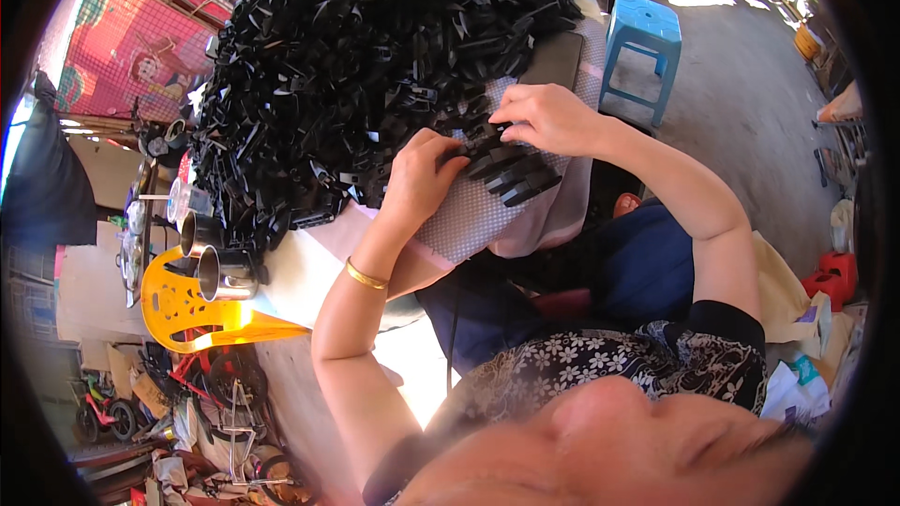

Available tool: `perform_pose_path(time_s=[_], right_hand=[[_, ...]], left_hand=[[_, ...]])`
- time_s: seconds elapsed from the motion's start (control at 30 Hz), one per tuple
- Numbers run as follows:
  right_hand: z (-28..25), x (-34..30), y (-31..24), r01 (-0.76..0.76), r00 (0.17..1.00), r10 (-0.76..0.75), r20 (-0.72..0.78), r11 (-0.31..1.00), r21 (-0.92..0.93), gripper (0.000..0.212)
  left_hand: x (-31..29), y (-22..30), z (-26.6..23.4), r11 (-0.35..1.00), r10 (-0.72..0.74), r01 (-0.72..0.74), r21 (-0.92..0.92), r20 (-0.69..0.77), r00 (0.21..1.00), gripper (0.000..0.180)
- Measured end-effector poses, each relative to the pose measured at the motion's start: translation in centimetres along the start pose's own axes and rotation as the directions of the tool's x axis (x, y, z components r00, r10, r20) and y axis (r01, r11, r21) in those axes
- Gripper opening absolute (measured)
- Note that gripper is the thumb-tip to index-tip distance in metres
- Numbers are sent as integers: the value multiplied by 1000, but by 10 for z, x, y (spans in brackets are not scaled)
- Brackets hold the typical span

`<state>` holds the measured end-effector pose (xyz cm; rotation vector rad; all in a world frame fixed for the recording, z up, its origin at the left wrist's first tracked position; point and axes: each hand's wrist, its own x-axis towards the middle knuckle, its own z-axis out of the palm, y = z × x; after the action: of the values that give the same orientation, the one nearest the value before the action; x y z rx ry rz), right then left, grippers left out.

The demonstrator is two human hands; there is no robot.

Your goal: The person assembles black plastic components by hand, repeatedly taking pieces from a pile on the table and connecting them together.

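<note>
A big heap of small black plastic parts covers most of the table. At its near right edge, my left hand has thumb and forefinger pinched around a black plastic piece. Just to the right, my right hand is closed with its fingertips on black pieces; which piece it grips is partly hidden by the fingers. Below and between the hands, several longer black plastic pieces lie side by side in a row on the dotted grey cloth.
A dark flat rectangular object lies beyond my right hand. Two metal cups stand at the table's left edge, by a yellow chair. A blue stool stands on the floor to the right. Bicycles and clutter fill the lower left.
</note>
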<state>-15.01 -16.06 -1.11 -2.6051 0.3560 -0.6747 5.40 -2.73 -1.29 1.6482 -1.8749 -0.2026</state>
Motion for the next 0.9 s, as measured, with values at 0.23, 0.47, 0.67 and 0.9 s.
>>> perform_pose_path(time_s=[0.23, 0.47, 0.67, 0.9], right_hand=[[-7, 4, -5, 37, 989, -24, 145, 995, -88, 23], [6, 14, 8, 174, 971, -201, 127, 965, 195, 22], [-7, 11, 0, 110, 981, -122, 151, 990, 84, 39], [2, -13, -17, 277, 941, -269, 203, 961, -10, 83]], left_hand=[[0, 7, 3, 997, -60, 59, -43, -25, 998, 18], [1, 15, 13, 991, -77, 78, -105, 10, 997, 15], [1, 20, 15, 982, -51, 58, -177, 44, 998, 18], [0, 11, 1, 961, -66, 74, -266, 39, 997, 14]])
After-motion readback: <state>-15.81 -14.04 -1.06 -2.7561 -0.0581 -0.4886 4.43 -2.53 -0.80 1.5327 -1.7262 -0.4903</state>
